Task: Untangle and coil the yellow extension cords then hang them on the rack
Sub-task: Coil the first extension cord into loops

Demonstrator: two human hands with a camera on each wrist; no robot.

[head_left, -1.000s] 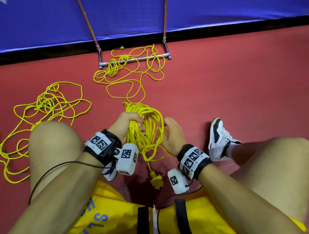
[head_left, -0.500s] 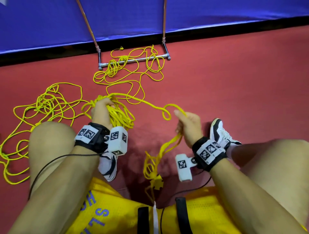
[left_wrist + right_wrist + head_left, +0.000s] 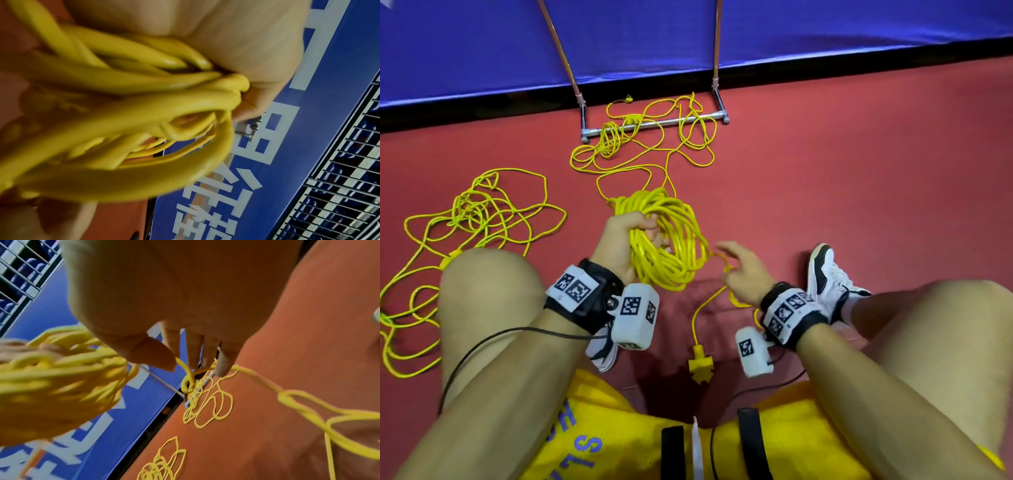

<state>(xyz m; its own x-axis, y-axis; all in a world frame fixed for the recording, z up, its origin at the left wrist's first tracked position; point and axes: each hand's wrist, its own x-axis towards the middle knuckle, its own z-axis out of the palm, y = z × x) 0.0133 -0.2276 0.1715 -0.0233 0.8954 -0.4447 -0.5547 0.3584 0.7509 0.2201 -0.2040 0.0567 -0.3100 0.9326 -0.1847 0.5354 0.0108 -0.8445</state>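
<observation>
A: Where does the coil sit relative to the left hand?

B: The left hand grips one side of the coil in a fist. The fingers curl through the middle of the loops, with strands bunched across the palm. The left wrist view shows the same bundle pressed into the palm, blurred. The coil hangs above the red floor, between the person's knees.

A: State of the right hand?

B: It is just right of the coil. A strand leaves the coil's right side and passes under this hand. In the right wrist view the thumb and first fingers close on that strand, which forms a small loop just below the fingertips; the other fingers extend loosely. The head view shows the fingers partly spread. Whether the pinch is firm cannot be told.

A: Where does the strand go from there?

B: It runs down past the right wrist to the plug, which lies on the floor between the legs, near the shorts.

A: Other cords?

B: One loose cord lies tangled over the rack's base bar, near the blue wall. A second tangle is spread on the floor by the left knee. Both are well apart from the hands.
</observation>
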